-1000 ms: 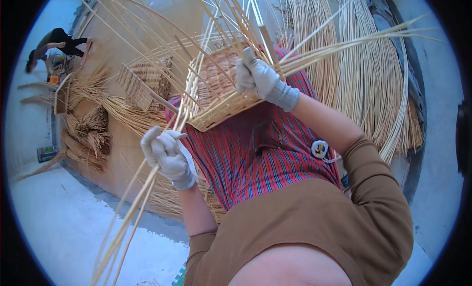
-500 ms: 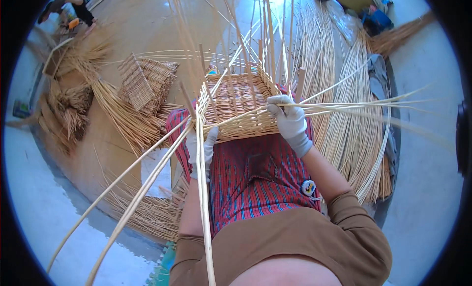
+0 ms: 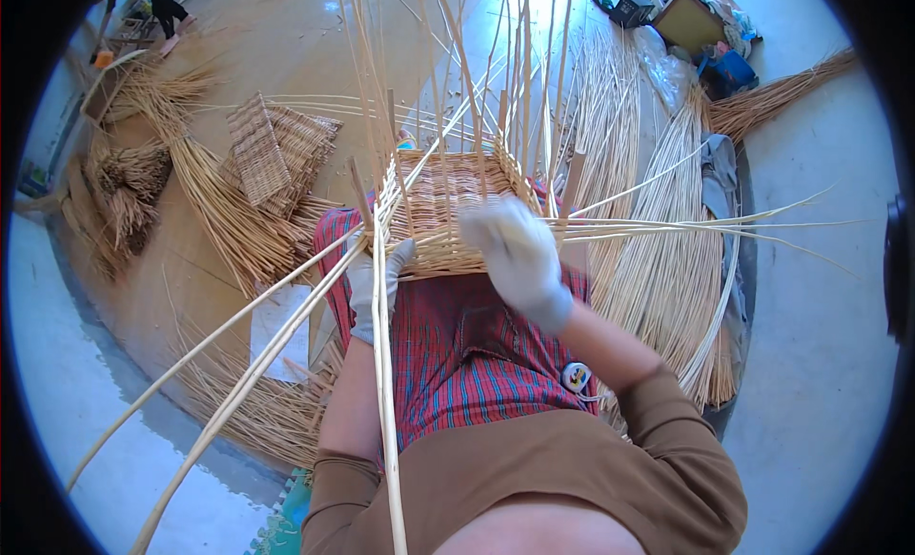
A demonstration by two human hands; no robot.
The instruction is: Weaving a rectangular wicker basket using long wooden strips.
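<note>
Plainly, gloved left hand [image 3: 361,286] grips corner of boxy wicker basket [image 3: 440,260]; right hand [image 3: 519,255] blurred, grasp unclear.

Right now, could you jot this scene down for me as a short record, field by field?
Left hand: gloved, at the basket's near left corner, partly behind long rods
Right hand: gloved, blurred, over the basket's near side
Basket: woven, thin stakes rising from it
Lap: striped cloth
Left floor: woven panels, overlapping
Right floor: pale reeds, spread out
Far left: another person's legs
</note>
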